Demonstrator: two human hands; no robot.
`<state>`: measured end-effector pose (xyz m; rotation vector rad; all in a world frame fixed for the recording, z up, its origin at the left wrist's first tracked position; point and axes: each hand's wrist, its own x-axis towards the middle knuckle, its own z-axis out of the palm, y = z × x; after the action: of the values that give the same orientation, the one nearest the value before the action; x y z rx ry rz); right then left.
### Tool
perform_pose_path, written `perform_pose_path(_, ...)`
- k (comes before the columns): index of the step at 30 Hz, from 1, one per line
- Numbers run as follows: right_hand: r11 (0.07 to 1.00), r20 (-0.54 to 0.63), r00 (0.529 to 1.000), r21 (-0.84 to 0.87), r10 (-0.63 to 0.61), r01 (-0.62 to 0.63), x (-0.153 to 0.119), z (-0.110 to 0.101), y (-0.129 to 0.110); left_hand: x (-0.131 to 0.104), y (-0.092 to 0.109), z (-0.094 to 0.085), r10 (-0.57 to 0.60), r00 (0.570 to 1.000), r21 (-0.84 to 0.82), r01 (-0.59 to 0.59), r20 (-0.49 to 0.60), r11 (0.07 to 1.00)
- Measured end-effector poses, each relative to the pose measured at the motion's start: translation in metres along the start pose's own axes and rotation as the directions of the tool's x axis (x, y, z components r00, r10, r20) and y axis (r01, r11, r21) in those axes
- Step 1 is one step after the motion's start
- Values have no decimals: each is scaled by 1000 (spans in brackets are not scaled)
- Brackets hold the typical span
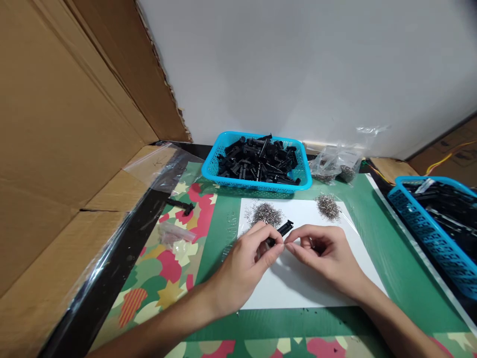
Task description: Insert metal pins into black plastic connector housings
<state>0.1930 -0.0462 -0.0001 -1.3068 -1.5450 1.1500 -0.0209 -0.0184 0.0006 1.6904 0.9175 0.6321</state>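
My left hand [257, 253] is closed around a narrow black plastic part [285, 227], whose forked far end sticks out past the fingers over a white sheet of paper [298, 288]. My right hand [324, 248] pinches thumb and forefinger together, and its fingertips meet those of the left hand beside the part. Whatever lies in that pinch is too small to make out. Just beyond the left hand is a pile of tiny metal pieces [267, 214], and a smaller metal pile [328, 207] lies at the paper's far right.
A blue basket [257, 186] full of black parts stands at the back. Another blue basket [432, 228] of black pieces is at the right. Plastic bags [335, 166] with metal bits lie behind. One loose black part [182, 205] and a small bag [175, 236] lie left, near cardboard [74, 124].
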Motion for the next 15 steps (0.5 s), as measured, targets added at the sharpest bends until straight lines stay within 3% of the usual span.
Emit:
perform_pose_path(3,1000,25,999,-14,27,-27,1,-6,-1,-2,-1,0,15,1000,75,-17,24,997)
perform_pose_path(9,990,-228,973,-120,42,-70,8,-30,9,-3,-2,2,46,997,153,-55,62,987)
perform_pose_path(15,968,-158,981,-204,115,-146,9,-36,12,-4,-7,8,57,997,246,-69,55,967)
